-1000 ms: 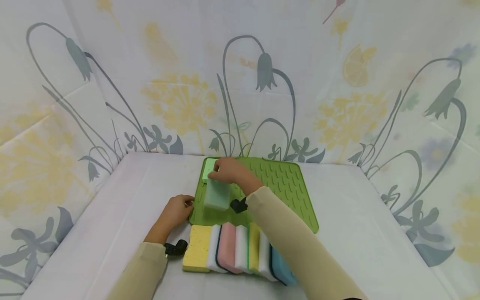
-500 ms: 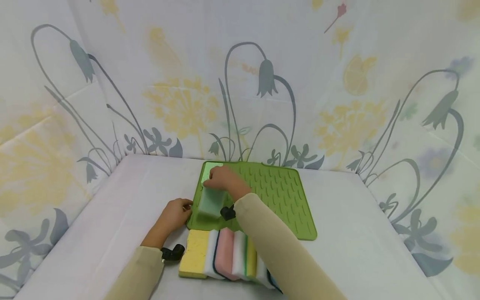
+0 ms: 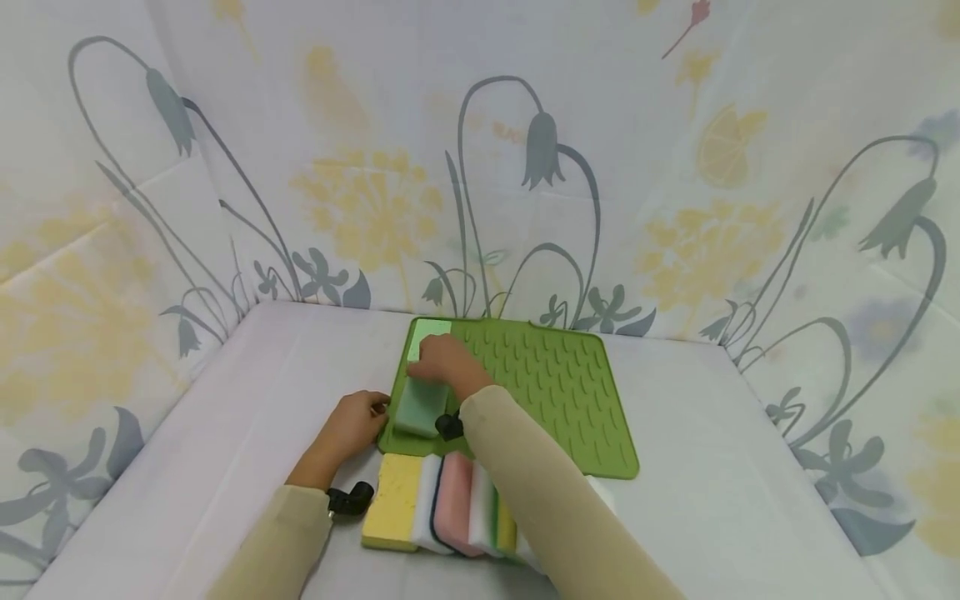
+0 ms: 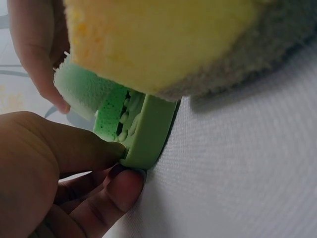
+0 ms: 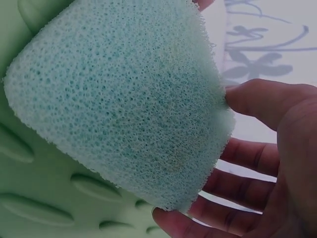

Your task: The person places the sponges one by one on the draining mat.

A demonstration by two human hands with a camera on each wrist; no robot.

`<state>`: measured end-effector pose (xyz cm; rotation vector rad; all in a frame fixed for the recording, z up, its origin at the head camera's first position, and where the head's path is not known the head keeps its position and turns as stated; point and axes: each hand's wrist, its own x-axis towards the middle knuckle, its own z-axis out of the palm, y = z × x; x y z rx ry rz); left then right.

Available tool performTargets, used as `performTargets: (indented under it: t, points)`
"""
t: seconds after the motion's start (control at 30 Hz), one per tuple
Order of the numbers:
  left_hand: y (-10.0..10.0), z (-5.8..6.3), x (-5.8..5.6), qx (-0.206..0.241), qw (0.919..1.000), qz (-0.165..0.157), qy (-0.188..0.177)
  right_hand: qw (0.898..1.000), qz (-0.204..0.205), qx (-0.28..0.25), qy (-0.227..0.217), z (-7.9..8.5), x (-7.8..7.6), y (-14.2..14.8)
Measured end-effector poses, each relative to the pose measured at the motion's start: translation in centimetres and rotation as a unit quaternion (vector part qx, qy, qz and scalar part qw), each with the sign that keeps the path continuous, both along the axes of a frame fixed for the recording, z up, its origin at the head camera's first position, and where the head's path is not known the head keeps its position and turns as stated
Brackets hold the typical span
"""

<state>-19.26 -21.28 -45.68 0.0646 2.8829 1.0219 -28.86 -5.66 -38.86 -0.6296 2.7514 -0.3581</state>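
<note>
A pale blue-green sponge (image 3: pixel 420 408) with coarse open pores is held by its far edge in my right hand (image 3: pixel 452 367), low over the left part of the green ridged mat (image 3: pixel 547 392). In the right wrist view, the thumb and fingers grip that sponge (image 5: pixel 124 94) at one edge. A light green sponge (image 3: pixel 429 330) lies at the mat's back left corner, partly hidden by the right hand. My left hand (image 3: pixel 349 429) is at the mat's left edge; the left wrist view has its thumb and a finger pinching the mat's rim (image 4: pixel 156 131).
Along the mat's front edge stands a row of several sponges, with a yellow sponge (image 3: pixel 393 500) at the left and a pink sponge (image 3: pixel 453 500) among white ones. The right sleeve (image 3: pixel 547 492) covers part of the row. A patterned cloth (image 3: pixel 360 208) hangs behind the table.
My right hand has brought the blue-green sponge left and slightly nearer to me, lower over the mat. My left hand keeps its place at the mat's edge. The head view has shifted a little.
</note>
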Motion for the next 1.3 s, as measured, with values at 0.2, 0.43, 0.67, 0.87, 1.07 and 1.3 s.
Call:
performTargets:
  t: [0.2,0.43,0.67,0.87,1.07,1.3]
  points:
    - [-0.1,0.1,0.0,-0.004,1.0,0.004,0.005,1.0,-0.002,0.01,0.013,-0.3,0.1,-0.6]
    - [0.1,-0.1,0.0,0.005,1.0,0.0,0.004,0.999,-0.011,0.02,0.028,-0.4,0.9,-1.0]
    - [0.1,-0.1,0.1,0.006,1.0,0.002,0.004,0.999,-0.026,0.012,0.043,-0.5,1.4,-1.3]
    - [0.0,-0.1,0.0,-0.001,0.9999,0.006,0.009,0.998,-0.032,0.009,0.06,-0.9,1.3,-1.4]
    - [0.1,0.2,0.2,0.001,1.0,0.003,0.007,0.997,-0.033,0.016,0.064,-1.1,1.2,-1.3]
    - [0.1,0.2,0.3,0.002,1.0,0.004,0.004,0.997,-0.029,0.036,0.064,-0.8,1.2,-0.8]
